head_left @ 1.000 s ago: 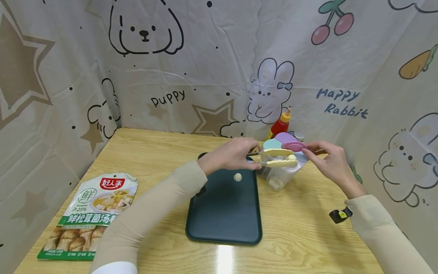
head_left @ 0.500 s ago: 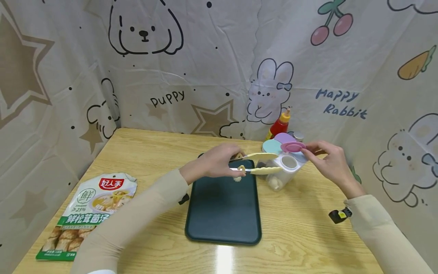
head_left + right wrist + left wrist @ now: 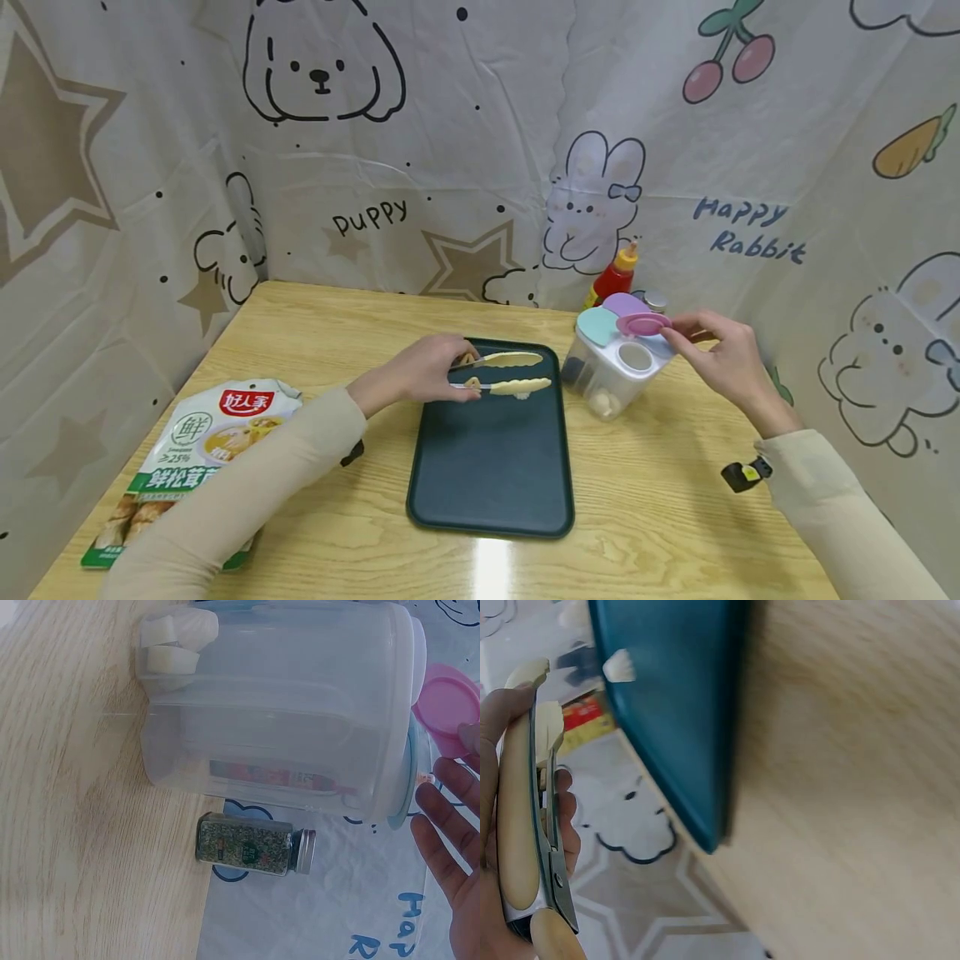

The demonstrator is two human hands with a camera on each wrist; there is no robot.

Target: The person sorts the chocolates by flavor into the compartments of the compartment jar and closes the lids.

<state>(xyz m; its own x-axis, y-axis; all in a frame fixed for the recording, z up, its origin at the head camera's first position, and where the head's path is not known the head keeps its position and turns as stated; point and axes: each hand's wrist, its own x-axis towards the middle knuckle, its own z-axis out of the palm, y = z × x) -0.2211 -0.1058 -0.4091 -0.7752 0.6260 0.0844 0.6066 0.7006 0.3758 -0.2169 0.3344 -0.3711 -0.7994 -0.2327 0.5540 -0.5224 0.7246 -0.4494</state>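
My left hand (image 3: pixel 450 375) grips cream tongs (image 3: pixel 510 372) by the handle end; their arms stand slightly apart over the far part of the dark green tray (image 3: pixel 491 475). A small white piece (image 3: pixel 522 394) lies on the tray just under the lower arm. The left wrist view shows the tongs (image 3: pixel 525 810) in my palm, the tray (image 3: pixel 667 697) and the white piece (image 3: pixel 619 666). My right hand (image 3: pixel 678 333) pinches the raised pink lid (image 3: pixel 643 323) of a clear compartment container (image 3: pixel 611 379). White cubes (image 3: pixel 176 641) lie inside the container (image 3: pixel 285 712).
A red sauce bottle (image 3: pixel 615 273) and a small spice jar (image 3: pixel 255 844) stand behind the container by the printed cloth wall. A soup-mix packet (image 3: pixel 202 442) lies at the table's left front. Cloth walls close in the back and both sides.
My left hand has drawn the tongs leftward from the container's opening to above the tray. My right hand has kept the pink lid raised and has barely moved.
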